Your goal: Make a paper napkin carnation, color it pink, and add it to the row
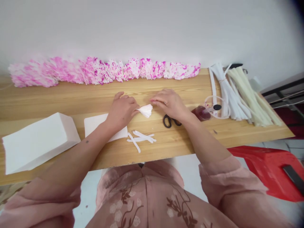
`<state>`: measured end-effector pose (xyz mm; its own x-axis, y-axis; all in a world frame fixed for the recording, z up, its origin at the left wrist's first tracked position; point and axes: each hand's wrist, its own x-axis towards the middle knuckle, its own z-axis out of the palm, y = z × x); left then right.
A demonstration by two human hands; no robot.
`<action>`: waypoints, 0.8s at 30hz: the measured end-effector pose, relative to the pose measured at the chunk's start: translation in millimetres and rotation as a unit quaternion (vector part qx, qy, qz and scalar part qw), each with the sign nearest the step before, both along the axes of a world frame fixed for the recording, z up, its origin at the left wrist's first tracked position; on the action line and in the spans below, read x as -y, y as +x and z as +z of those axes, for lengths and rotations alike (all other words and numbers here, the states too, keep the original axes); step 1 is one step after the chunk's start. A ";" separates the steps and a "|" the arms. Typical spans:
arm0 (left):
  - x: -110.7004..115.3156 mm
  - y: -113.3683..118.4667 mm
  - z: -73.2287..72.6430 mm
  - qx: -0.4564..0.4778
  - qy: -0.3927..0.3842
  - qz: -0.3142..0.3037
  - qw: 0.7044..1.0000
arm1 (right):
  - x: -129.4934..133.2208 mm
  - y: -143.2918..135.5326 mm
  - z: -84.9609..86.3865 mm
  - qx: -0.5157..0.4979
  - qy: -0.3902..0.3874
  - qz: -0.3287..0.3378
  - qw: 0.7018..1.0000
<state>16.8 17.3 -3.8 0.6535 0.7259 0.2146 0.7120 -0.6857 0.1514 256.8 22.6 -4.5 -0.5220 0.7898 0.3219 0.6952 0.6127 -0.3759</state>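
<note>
My left hand (124, 109) pinches the gathered end of a small white paper piece (145, 111), whose fanned end points right. Just right of that fan is my right hand (167, 103), its fingers drawn together; whether anything sits between them is too small to tell. Under my left wrist lies a flat white paper stack (95, 123). Several short white strips (142, 138) lie crossed near the table's front edge. Black-handled scissors (167, 121) are partly hidden by my right forearm.
A row of pink and white ruffled paper (104, 71) runs along the wall. A big white paper stack (35, 142) is at left. On the right are a spray bottle of dark red liquid (201, 113), white strips (231, 95) and cream strips (251, 95). A red stool (268, 167) stands below.
</note>
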 end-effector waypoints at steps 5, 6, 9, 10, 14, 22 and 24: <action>-0.4 0.5 0.8 -0.005 -0.004 0.006 1.000 | 2.2 -0.8 3.4 -0.003 -0.001 0.038 0.999; -0.5 0.7 1.1 -0.005 -0.004 0.007 1.000 | 2.8 -1.3 4.4 -0.001 -0.002 0.041 0.999; -1.0 0.5 0.5 -0.005 0.000 0.006 1.000 | 3.6 -3.3 5.1 0.022 -0.013 0.040 0.999; -1.1 0.2 0.0 -0.004 0.003 0.005 1.000 | 3.4 -3.8 4.3 0.030 -0.017 0.037 0.999; -1.3 -1.3 -2.0 0.002 0.005 0.003 1.000 | 2.1 -3.9 -0.5 0.037 -0.024 0.029 0.999; -1.3 0.5 0.5 0.001 -0.008 0.008 1.000 | 3.6 -9.7 -0.2 0.093 -0.017 0.010 0.995; -1.8 1.2 0.7 -0.004 -0.007 0.010 1.000 | 4.1 -12.2 -0.4 0.122 -0.002 -0.002 0.993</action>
